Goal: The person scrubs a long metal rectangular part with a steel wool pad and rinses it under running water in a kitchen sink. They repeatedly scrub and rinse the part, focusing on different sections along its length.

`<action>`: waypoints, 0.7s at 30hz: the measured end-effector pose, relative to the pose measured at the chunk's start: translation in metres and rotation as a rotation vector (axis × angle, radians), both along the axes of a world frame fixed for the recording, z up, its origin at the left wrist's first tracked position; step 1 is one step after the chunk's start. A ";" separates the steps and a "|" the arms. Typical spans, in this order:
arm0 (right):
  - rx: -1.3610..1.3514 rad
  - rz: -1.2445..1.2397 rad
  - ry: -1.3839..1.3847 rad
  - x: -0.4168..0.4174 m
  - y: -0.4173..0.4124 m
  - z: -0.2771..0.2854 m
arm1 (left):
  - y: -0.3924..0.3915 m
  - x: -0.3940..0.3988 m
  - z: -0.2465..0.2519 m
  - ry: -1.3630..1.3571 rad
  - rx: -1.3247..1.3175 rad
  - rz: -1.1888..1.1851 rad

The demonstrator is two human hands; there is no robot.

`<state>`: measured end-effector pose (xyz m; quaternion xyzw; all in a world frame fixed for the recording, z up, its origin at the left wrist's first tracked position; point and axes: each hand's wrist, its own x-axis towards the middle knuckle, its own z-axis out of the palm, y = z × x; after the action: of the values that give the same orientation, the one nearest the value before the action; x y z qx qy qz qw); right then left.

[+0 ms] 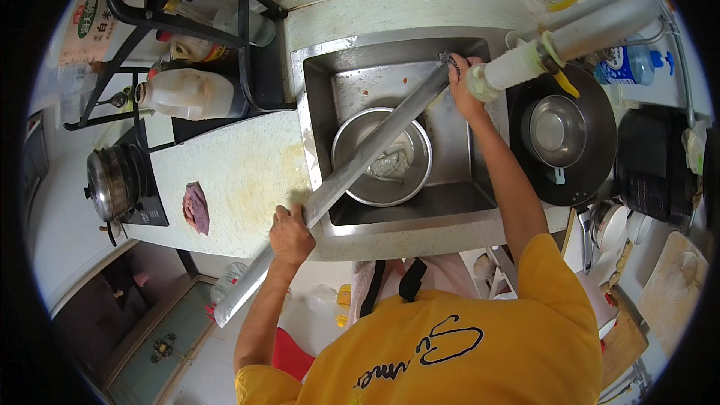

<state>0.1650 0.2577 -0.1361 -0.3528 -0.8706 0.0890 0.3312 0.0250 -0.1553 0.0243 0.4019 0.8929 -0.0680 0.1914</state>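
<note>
A long grey metal duct-like bar (360, 164) slants across the stainless steel sink (394, 225), its lower left end out past the counter edge. Near that end my left hand (291, 236) grips it. My right hand (466, 81), at the sink's back right, presses a dark steel wool scourer (447, 58) against the bar's upper end; part of the hand is behind a white pipe. Beneath the bar, a round steel basin (417, 183) stands in the sink with a crumpled greyish cloth or pad (389, 164) and some liquid in it.
A black wok (596, 174) holding a small steel bowl (558, 130) lies right of the sink. A flexible white pipe (506, 70) hangs over the back right. Leftward are a purple cloth (196, 208), a black rack (244, 50) with bottles, and a lidded pot (107, 183).
</note>
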 end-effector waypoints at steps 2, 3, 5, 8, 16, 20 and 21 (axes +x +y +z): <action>-0.039 -0.036 -0.064 0.010 0.025 -0.057 | -0.002 -0.004 -0.001 0.009 -0.011 -0.003; 0.019 -0.016 -0.144 0.008 0.023 -0.059 | -0.004 -0.002 -0.001 0.052 0.006 -0.006; 0.005 -0.036 -0.256 0.006 0.008 -0.064 | -0.005 0.002 0.004 0.137 0.045 -0.021; -0.228 -0.160 -0.338 0.000 -0.037 -0.069 | 0.000 0.000 0.014 0.097 -0.018 -0.010; -0.230 0.183 -0.433 -0.023 -0.051 -0.015 | -0.010 -0.022 0.009 0.031 0.085 -0.116; -0.196 -0.020 -0.431 -0.017 0.010 -0.064 | 0.001 -0.032 0.011 0.112 0.086 -0.140; -0.214 -0.006 -0.426 -0.019 0.006 -0.063 | 0.001 -0.035 0.014 0.132 0.082 -0.146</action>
<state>0.1462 0.2642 -0.1988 -0.3995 -0.9053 0.1032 0.1012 -0.0096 -0.1546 0.0383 0.4680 0.8739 -0.0717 0.1101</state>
